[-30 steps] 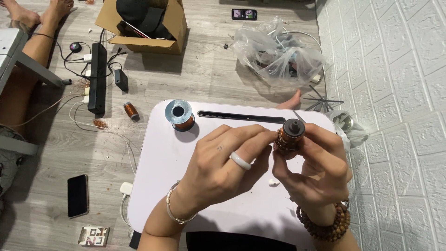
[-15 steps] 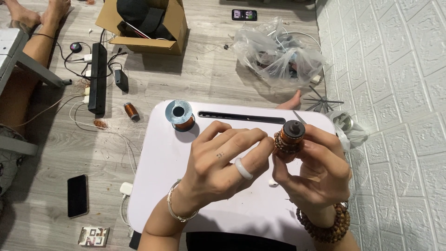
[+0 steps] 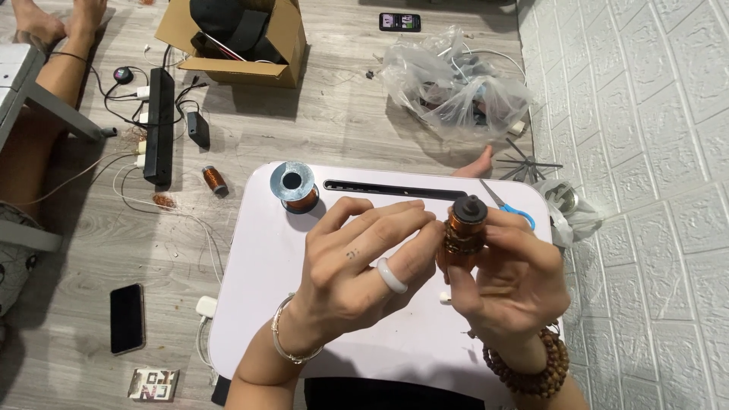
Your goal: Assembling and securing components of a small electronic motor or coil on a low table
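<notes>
Both forearms rise from the bottom edge and meet over the white lap table (image 3: 266, 304). The left hand (image 3: 357, 269) lies back-up, fingers stretched rightward, its fingertips (image 3: 421, 220) pressed against the side of the copper coil (image 3: 463, 231); a pale ring sits on one finger and a thin bracelet circles the wrist. The right hand (image 3: 512, 285) cups the coil from below and from the right, thumb and fingers closed around its lower part, with a bead bracelet at the wrist.

The bottom of the coil is buried in the right palm, so how far it reaches down cannot be told. Whether the left thumb touches it is hidden behind the left fingers. Both elbows are cut off by the frame edge.

The coil stands roughly upright, its long axis running away from the palm toward the far side of the table, with a dark cap at the top above the fingertips.

Beyond the left fingertips stands a wire spool (image 3: 293, 186) on the table. Just past the right fingers lie scissors (image 3: 505, 206) with blue handles.
</notes>
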